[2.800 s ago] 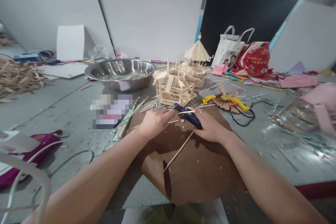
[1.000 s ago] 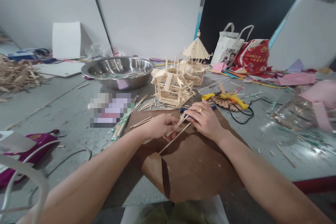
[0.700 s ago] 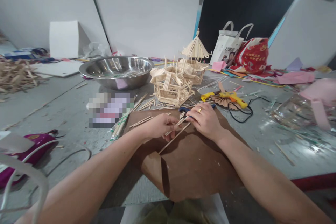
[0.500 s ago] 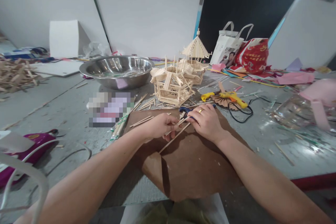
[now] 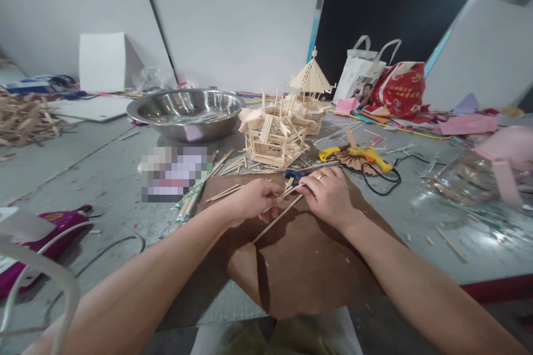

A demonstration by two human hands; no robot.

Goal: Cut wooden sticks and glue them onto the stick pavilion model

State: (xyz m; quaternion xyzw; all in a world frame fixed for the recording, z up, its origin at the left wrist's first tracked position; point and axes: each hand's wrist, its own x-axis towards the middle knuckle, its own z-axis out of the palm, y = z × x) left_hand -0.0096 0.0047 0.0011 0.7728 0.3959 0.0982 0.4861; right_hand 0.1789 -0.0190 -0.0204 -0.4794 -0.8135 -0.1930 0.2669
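My left hand pinches a thin wooden stick between thumb and fingers. The other end of that stick reaches my right hand, whose fingers are closed on it; a ring shows on one finger. Another long wooden stick slants down to the left from beneath my right hand, over the brown paper sheet. Just behind my hands lies a dark blue-handled tool, partly covered by the right fingers. A stick-built pavilion model stands beyond, with a second pointed-roof part behind it.
A steel basin stands at the back left. Yellow glue gun and black cord lie to the right. Bundled sticks and loose sticks rest left of the paper. A magenta device with cables sits at the left edge.
Both hands stay almost in place, still holding the stick. My right hand shifts very slightly; nothing else has visibly moved.
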